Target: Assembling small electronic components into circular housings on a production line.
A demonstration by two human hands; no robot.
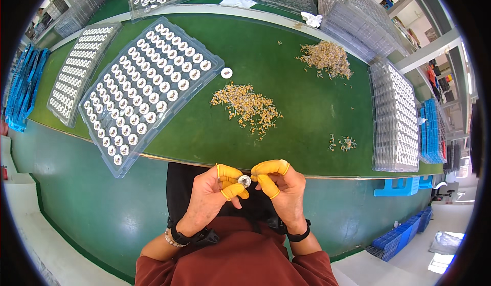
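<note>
At the near edge of the green table, my left hand (208, 190) pinches a small round white part (245, 181) with a darker, metallic-looking middle. Yellow finger cots cover fingertips on both hands. Close against the part's right side, my right hand (284, 185) has its thumb and fingers drawn together; whatever is between them is too small to make out. Ahead lies a loose heap of small orange components with wire legs (246, 107). A single white disc (226, 73) rests beside the corner of a clear tray (118, 166) filled with rows of similar discs.
A second filled tray (115, 30) lies farther left. Another component heap (327, 58) sits at the back right, with a small cluster (348, 143) nearer. Stacked filled trays (396, 117) stand at the right edge; clear trays (353, 25) are piled behind. Blue crates (23, 86) flank the table.
</note>
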